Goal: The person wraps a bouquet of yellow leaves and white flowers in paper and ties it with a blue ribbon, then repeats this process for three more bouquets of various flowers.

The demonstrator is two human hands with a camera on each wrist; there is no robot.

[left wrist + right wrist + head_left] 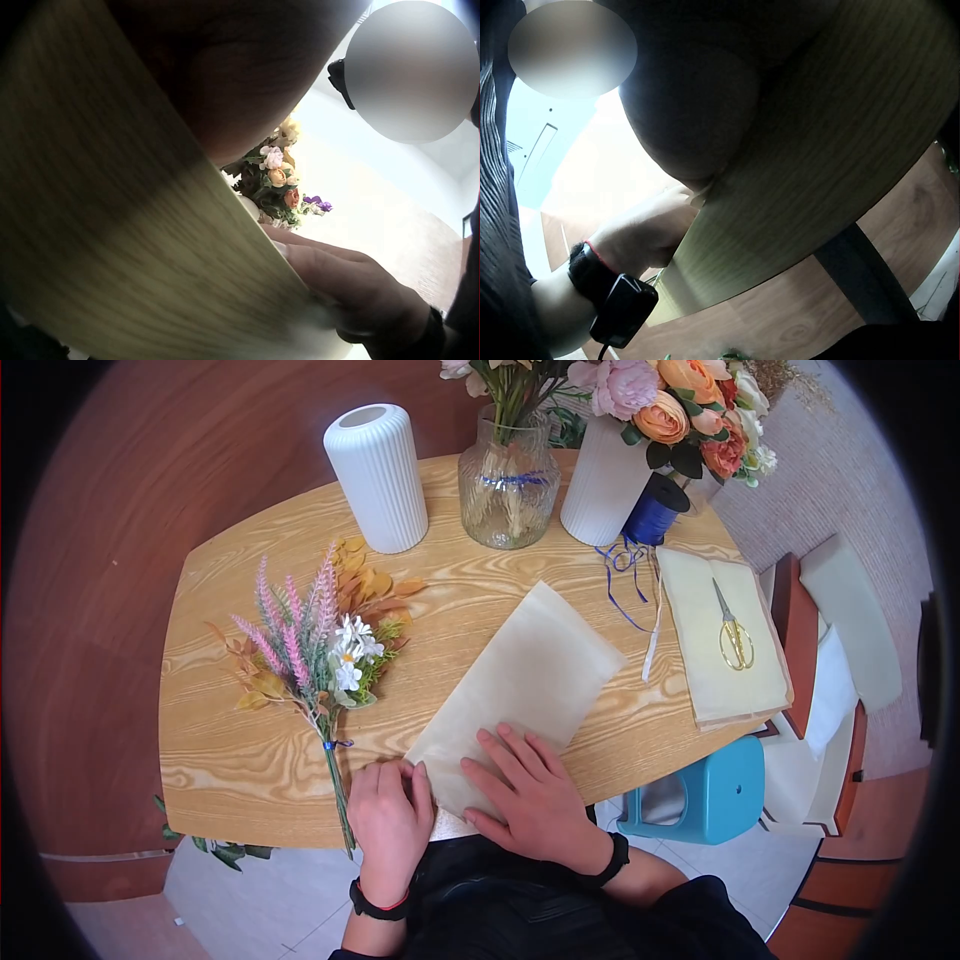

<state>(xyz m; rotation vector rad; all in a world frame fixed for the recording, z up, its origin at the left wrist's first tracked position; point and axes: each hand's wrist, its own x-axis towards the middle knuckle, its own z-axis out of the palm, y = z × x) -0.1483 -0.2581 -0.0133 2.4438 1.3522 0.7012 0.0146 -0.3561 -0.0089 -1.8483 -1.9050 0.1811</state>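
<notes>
"Lying slantwise on the wood-grained table (270,780), what does the beige paper (525,680) look like?"

"Smooth, pale and matte, longer than wide, with straight edges and a faint shading across its middle."

"And how many things are around it?"

"One bouquet (322,635) with pink spikes, white blossoms and orange leaves, tied in blue. Two white ribbed vases (377,485), one of them at the left; one glass vase (508,490) between them; one blue ribbon spool (653,512); and one pair of gold-handled scissors (730,620) on one paper stack (700,685)."

"Where is the sheet, compared with the hands?"

"Its near end is under the right hand (530,800), which rests on it with fingers spread wide. The rest reaches away beyond both hands, up and to the right. The left hand (388,820) is at the near left corner, fingers bent narrow; it seems to pinch the edge, though the wrist views are too dark to make that certain."
</notes>
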